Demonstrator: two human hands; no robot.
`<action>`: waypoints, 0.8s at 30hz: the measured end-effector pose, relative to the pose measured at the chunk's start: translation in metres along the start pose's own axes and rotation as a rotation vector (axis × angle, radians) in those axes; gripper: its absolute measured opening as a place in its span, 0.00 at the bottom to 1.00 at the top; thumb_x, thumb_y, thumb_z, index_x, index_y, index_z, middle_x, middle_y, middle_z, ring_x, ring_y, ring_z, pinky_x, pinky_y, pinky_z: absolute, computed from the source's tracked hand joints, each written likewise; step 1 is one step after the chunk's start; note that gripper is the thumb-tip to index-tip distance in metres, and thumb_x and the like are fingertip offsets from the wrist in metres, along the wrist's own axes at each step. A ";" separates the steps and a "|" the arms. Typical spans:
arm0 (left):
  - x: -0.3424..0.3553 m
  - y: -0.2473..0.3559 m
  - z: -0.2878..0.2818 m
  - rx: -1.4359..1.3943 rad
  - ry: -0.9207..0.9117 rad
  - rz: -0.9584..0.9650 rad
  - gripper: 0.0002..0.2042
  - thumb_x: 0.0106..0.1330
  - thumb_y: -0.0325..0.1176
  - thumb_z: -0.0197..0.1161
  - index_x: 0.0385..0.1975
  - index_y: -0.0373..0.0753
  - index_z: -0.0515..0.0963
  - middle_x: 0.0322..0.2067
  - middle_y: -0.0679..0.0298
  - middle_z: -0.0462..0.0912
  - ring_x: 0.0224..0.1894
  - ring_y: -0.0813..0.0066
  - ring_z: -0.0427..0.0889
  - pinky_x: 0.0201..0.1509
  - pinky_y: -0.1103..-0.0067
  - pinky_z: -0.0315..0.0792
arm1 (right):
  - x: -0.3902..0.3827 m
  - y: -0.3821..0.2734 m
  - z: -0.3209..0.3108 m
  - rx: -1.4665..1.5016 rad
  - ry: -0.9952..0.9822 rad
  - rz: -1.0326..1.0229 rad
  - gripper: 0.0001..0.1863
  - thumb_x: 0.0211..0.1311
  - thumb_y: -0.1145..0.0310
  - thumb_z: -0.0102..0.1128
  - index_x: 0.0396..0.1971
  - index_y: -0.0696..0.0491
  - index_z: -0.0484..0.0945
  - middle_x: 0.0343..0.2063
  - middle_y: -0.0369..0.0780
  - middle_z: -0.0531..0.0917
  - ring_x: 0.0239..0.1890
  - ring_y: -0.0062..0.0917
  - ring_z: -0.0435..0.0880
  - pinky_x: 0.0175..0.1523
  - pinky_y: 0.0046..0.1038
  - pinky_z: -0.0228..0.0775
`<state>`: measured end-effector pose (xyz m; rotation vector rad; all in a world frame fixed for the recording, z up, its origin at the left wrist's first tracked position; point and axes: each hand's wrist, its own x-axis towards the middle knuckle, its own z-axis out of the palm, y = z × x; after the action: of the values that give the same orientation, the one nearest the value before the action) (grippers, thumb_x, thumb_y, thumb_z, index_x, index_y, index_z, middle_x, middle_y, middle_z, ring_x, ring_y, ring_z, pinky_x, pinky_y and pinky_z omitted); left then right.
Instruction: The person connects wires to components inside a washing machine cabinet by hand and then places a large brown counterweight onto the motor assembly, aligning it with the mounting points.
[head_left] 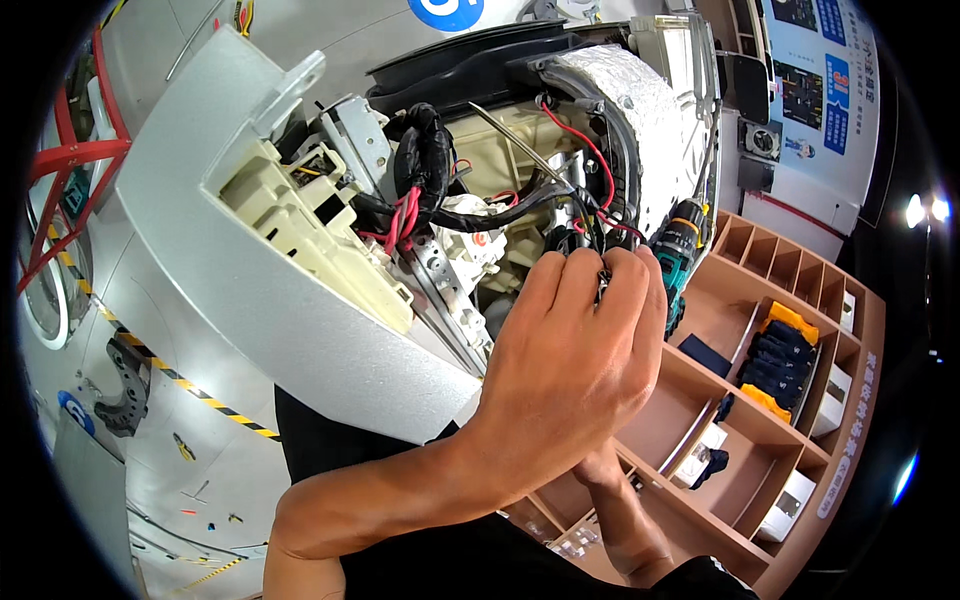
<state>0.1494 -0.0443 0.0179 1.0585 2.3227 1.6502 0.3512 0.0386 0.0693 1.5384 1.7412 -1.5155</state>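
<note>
An opened machine with a silver outer panel (250,320), cream plastic housings (300,260), a metal bracket (353,133) and foil insulation (648,130) fills the centre. Black cable bundles (420,160) and red wires (595,155) run through it. A slim metal rod (510,135) slants down among them. My left hand (570,360) is over the wiring at the machine's near side, fingers curled down among black wires; what they grip is hidden. My right hand (600,470) is behind and below the left, its fingers hidden. A teal-and-black power drill (675,260) stands just right of the wiring.
A compartmented wooden organizer (650,425) at right holds dark and orange cloth items (775,360). Behind it is a display board (820,90). A red metal frame (75,150) stands at left. Hazard tape (220,405), pliers (183,447) and a dark curved part (125,390) lie on the floor.
</note>
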 end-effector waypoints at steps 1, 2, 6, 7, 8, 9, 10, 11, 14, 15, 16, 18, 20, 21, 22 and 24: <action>0.002 -0.001 0.000 -0.011 -0.007 0.009 0.21 0.48 0.23 0.63 0.45 0.24 0.76 0.35 0.58 0.73 0.36 0.65 0.74 0.39 0.75 0.71 | 0.000 -0.003 0.005 0.057 -0.026 -0.003 0.08 0.62 0.76 0.60 0.39 0.64 0.79 0.31 0.38 0.84 0.30 0.18 0.81 0.35 0.21 0.74; 0.004 -0.001 0.001 -0.021 -0.018 0.018 0.21 0.48 0.23 0.63 0.45 0.24 0.75 0.35 0.58 0.73 0.37 0.64 0.74 0.39 0.74 0.71 | 0.002 -0.007 0.009 0.110 -0.051 -0.004 0.08 0.63 0.76 0.59 0.38 0.64 0.79 0.30 0.39 0.83 0.29 0.20 0.81 0.34 0.21 0.74; 0.008 0.000 0.010 -0.113 0.012 0.001 0.18 0.51 0.23 0.65 0.43 0.27 0.75 0.34 0.57 0.73 0.36 0.62 0.74 0.40 0.72 0.70 | 0.012 0.011 -0.001 0.449 -0.150 0.204 0.13 0.68 0.68 0.57 0.43 0.64 0.75 0.28 0.42 0.81 0.26 0.23 0.81 0.30 0.22 0.73; 0.010 -0.003 0.012 -0.123 0.041 -0.004 0.17 0.52 0.24 0.66 0.43 0.28 0.75 0.34 0.57 0.74 0.36 0.61 0.74 0.40 0.71 0.70 | 0.014 0.012 -0.006 0.430 -0.170 0.268 0.14 0.68 0.65 0.57 0.40 0.63 0.77 0.27 0.41 0.82 0.25 0.21 0.80 0.29 0.21 0.72; 0.013 -0.005 0.011 -0.134 0.070 -0.009 0.17 0.53 0.24 0.67 0.43 0.29 0.74 0.33 0.57 0.74 0.36 0.60 0.75 0.40 0.71 0.70 | 0.015 0.012 -0.011 0.411 -0.189 0.332 0.16 0.68 0.62 0.58 0.38 0.63 0.78 0.26 0.40 0.82 0.23 0.20 0.80 0.27 0.20 0.71; 0.017 -0.007 0.010 -0.169 0.110 -0.033 0.15 0.53 0.24 0.68 0.40 0.31 0.75 0.32 0.57 0.75 0.34 0.59 0.75 0.40 0.70 0.70 | 0.015 0.009 -0.013 0.270 -0.210 0.380 0.17 0.67 0.60 0.59 0.36 0.62 0.79 0.25 0.40 0.82 0.22 0.19 0.80 0.26 0.20 0.71; 0.022 -0.010 0.010 -0.182 0.142 -0.040 0.12 0.54 0.23 0.68 0.36 0.33 0.75 0.30 0.58 0.75 0.33 0.59 0.74 0.38 0.70 0.69 | 0.015 0.003 -0.016 0.127 -0.230 0.426 0.19 0.66 0.57 0.60 0.34 0.62 0.80 0.24 0.39 0.83 0.21 0.18 0.80 0.25 0.19 0.70; 0.025 -0.013 0.009 -0.182 0.136 -0.048 0.10 0.54 0.23 0.69 0.33 0.34 0.75 0.28 0.58 0.75 0.32 0.60 0.74 0.36 0.70 0.69 | 0.014 -0.001 -0.020 -0.018 -0.248 0.471 0.20 0.66 0.55 0.60 0.32 0.61 0.81 0.23 0.38 0.83 0.20 0.17 0.79 0.24 0.19 0.70; 0.036 -0.019 0.013 -0.150 0.175 -0.105 0.11 0.53 0.24 0.71 0.23 0.36 0.71 0.23 0.61 0.72 0.26 0.63 0.72 0.29 0.72 0.65 | 0.015 -0.018 -0.035 -0.475 -0.428 0.462 0.22 0.63 0.52 0.62 0.26 0.59 0.84 0.19 0.34 0.83 0.19 0.14 0.79 0.23 0.18 0.70; 0.038 -0.020 0.015 -0.158 0.176 -0.129 0.12 0.54 0.24 0.71 0.22 0.36 0.70 0.22 0.61 0.71 0.25 0.64 0.71 0.27 0.73 0.64 | 0.014 -0.031 -0.040 -0.466 -0.392 0.412 0.21 0.63 0.53 0.62 0.25 0.58 0.84 0.18 0.34 0.83 0.18 0.14 0.79 0.23 0.18 0.70; 0.039 -0.022 0.017 -0.171 0.182 -0.158 0.13 0.54 0.24 0.71 0.21 0.36 0.69 0.21 0.62 0.70 0.23 0.65 0.70 0.26 0.74 0.64 | 0.012 -0.045 -0.044 -0.461 -0.352 0.368 0.21 0.63 0.53 0.63 0.24 0.58 0.84 0.18 0.33 0.83 0.17 0.13 0.78 0.22 0.18 0.70; 0.040 -0.027 0.022 -0.202 0.160 -0.193 0.13 0.53 0.24 0.70 0.21 0.37 0.68 0.21 0.61 0.69 0.25 0.61 0.70 0.29 0.69 0.65 | 0.020 -0.068 -0.056 -0.369 -0.211 0.102 0.16 0.64 0.59 0.63 0.29 0.59 0.84 0.18 0.35 0.83 0.18 0.14 0.79 0.23 0.18 0.71; 0.040 -0.032 0.024 -0.224 0.139 -0.215 0.13 0.52 0.24 0.68 0.21 0.38 0.67 0.21 0.61 0.69 0.26 0.59 0.70 0.31 0.67 0.65 | 0.036 -0.084 -0.058 -0.177 -0.041 -0.106 0.13 0.65 0.64 0.62 0.37 0.61 0.82 0.22 0.37 0.83 0.22 0.14 0.79 0.27 0.18 0.73; 0.041 -0.035 0.024 -0.222 0.136 -0.216 0.12 0.52 0.23 0.68 0.20 0.38 0.67 0.21 0.61 0.69 0.25 0.59 0.71 0.31 0.67 0.65 | 0.048 -0.096 -0.057 -0.223 0.032 -0.169 0.12 0.65 0.66 0.61 0.37 0.61 0.82 0.24 0.37 0.83 0.23 0.14 0.79 0.28 0.18 0.72; 0.040 -0.035 0.023 -0.228 0.133 -0.205 0.12 0.52 0.23 0.67 0.20 0.38 0.66 0.20 0.62 0.69 0.25 0.59 0.71 0.31 0.67 0.65 | 0.059 -0.105 -0.054 -0.307 0.114 -0.290 0.10 0.64 0.68 0.62 0.37 0.61 0.82 0.24 0.37 0.83 0.23 0.15 0.79 0.29 0.18 0.72; 0.039 -0.039 0.022 -0.228 0.126 -0.175 0.12 0.50 0.21 0.66 0.18 0.38 0.66 0.19 0.62 0.68 0.23 0.61 0.70 0.28 0.69 0.64 | 0.080 -0.129 -0.049 -0.455 0.195 -0.449 0.08 0.62 0.72 0.63 0.38 0.59 0.83 0.25 0.39 0.84 0.25 0.17 0.82 0.31 0.19 0.74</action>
<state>0.1116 -0.0110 -0.0126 0.7047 2.1591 1.9027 0.2300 0.1414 0.0816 1.1406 2.4605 -1.0478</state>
